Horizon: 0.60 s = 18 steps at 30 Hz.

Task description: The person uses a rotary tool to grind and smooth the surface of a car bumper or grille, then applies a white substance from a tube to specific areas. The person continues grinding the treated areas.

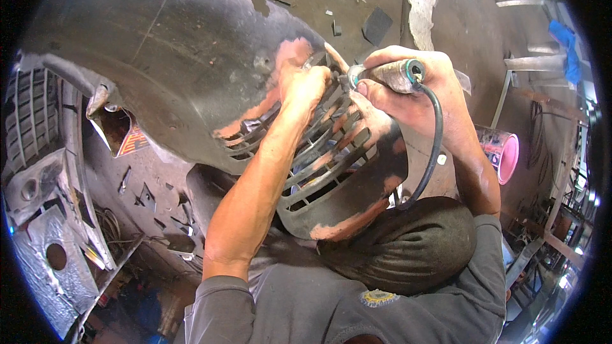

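Observation:
A large black car bumper point(210, 57) with a slatted grille lies across in front of me, its bare patches pinkish and sanded-looking. My left hand point(305, 92) is closed at the bumper's upper edge, beside the grille slats; what its fingers pinch is hidden. Close to its right, my right hand point(417, 79) is wrapped round a corded hand tool point(392, 76) with a thick, tape-wrapped cylindrical handle. The tool's front end points left, toward my left fingers and the bumper edge. Its black cable point(437, 146) loops down past my right forearm.
A pink-rimmed bucket point(507, 158) stands at the right. Dark scraps point(377, 25) litter the floor beyond the bumper. Other car panels point(54, 242) lean at the left. A dark cloth-covered shape point(408, 242) sits below the grille. Metal racks point(542, 64) line the right side.

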{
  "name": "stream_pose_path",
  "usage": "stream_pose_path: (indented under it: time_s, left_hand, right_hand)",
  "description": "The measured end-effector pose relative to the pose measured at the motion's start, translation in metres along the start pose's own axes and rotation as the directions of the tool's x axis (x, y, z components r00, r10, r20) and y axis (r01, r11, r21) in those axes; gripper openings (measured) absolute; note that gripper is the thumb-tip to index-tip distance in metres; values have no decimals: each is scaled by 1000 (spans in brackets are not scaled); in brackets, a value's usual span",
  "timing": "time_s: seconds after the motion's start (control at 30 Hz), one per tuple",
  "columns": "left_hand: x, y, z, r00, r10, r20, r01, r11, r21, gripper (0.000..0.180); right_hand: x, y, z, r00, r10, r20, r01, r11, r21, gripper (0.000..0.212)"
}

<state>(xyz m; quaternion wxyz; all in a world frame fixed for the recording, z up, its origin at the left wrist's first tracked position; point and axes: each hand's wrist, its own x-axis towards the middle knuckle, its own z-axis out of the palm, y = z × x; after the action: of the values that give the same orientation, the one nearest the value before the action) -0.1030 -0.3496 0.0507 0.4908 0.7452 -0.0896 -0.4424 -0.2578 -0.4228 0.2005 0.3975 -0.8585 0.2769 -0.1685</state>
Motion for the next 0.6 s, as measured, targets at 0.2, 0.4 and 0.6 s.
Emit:
stream_pose_path:
  time_s: [0.2,0.4,0.6]
  left_hand:
    - [3,1,-4,998,-51,47,49,998,34,74]
    - [-1,-6,-13,994,107,-1,-104,967,232,60]
    - [-15,-2,-50,985,153,78,-166,963,214,41]
  right_hand:
    - [3,-1,-1,1000,-2,8,2,999,-46,23]
    - [1,-4,-1,999,32,8,-32,999,-30,26]
    - [-1,-4,-2,997,75,17,-74,997,-24,27]
